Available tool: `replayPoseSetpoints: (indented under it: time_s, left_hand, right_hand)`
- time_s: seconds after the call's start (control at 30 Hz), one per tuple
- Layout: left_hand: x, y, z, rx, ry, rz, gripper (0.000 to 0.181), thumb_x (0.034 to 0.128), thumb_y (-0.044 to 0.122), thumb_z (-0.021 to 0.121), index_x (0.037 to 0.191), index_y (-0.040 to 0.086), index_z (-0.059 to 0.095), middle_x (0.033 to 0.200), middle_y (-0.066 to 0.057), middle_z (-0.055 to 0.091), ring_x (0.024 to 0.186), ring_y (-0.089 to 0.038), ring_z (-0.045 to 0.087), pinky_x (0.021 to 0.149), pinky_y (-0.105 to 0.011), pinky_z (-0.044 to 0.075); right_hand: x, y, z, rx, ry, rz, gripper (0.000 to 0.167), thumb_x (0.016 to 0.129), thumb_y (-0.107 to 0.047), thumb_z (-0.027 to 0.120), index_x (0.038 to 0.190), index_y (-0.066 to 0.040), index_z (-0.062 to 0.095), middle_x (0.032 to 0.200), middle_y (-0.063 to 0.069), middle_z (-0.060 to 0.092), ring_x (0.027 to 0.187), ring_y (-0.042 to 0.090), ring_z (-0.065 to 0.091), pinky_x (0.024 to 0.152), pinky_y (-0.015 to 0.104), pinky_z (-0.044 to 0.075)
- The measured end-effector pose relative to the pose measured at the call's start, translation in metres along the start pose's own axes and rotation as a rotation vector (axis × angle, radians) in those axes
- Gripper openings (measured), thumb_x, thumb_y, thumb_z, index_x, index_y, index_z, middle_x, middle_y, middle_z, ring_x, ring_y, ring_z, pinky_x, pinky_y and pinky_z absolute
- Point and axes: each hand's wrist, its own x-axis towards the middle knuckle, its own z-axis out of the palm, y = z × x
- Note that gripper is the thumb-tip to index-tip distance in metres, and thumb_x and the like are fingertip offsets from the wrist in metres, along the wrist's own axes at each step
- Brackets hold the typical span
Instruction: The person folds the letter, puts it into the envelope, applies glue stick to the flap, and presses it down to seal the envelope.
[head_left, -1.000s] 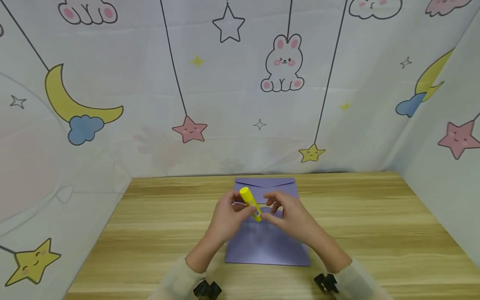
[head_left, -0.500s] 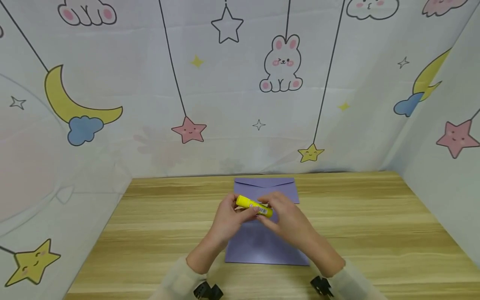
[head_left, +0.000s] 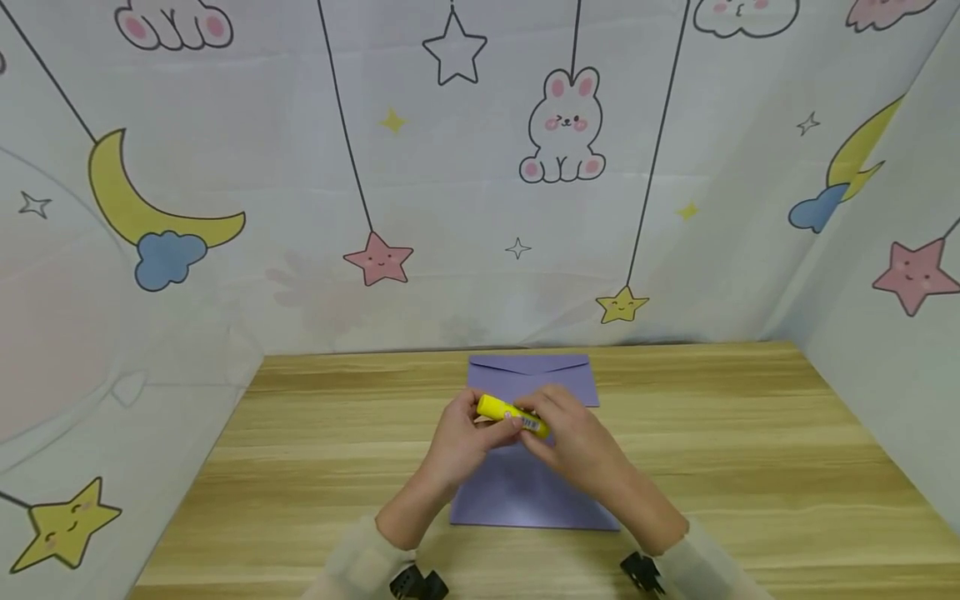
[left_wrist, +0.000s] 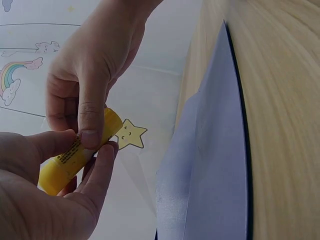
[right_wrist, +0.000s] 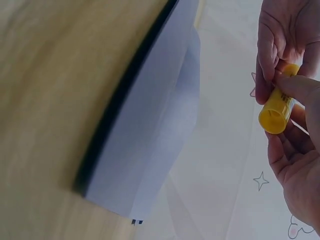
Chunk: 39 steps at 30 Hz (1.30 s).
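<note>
A yellow glue stick [head_left: 498, 409] with a printed label is held up in the head view, lying slantwise between both hands. My left hand [head_left: 457, 442] grips its left part, thumb along the tube. Around the right end, my right hand [head_left: 573, 437] pinches with thumb and fingers. The left wrist view shows the right thumb pressed on the tube [left_wrist: 70, 162]. In the right wrist view the round end of the glue stick [right_wrist: 274, 120] faces the camera. Below the hands lies a purple envelope [head_left: 532, 492], its upper part hidden by them; its flap stands raised in the wrist views.
Another purple envelope [head_left: 532, 365] with a folded flap lies farther back on the wooden table [head_left: 337, 442]. A printed white curtain [head_left: 465, 183] hangs behind the table and along its sides. Black wrist devices [head_left: 417, 582] sit by both sleeves.
The glue stick has turned from steeply tilted to nearly level. My right hand, loosely beside its lower end a second ago, has moved in and taken hold of the right end.
</note>
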Motion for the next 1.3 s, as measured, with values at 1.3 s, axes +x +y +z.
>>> replayPoseSetpoints:
  time_s: [1.3]
  left_hand:
    - [-0.005,0.001,-0.043,0.942,0.102,0.424,0.055,0.0957,0.029,0.082,0.142,0.007,0.064,0.139,-0.009,0.064,0.131,-0.031,0.06,0.109,-0.05,0.049]
  right_hand:
    - [-0.031,0.051,-0.049,-0.134,-0.098,0.206,0.032,0.091,-0.008,0.085,0.12,-0.006,0.072,0.112,0.004,0.07,0.091,0.018,0.064,0.076,0.039,0.058]
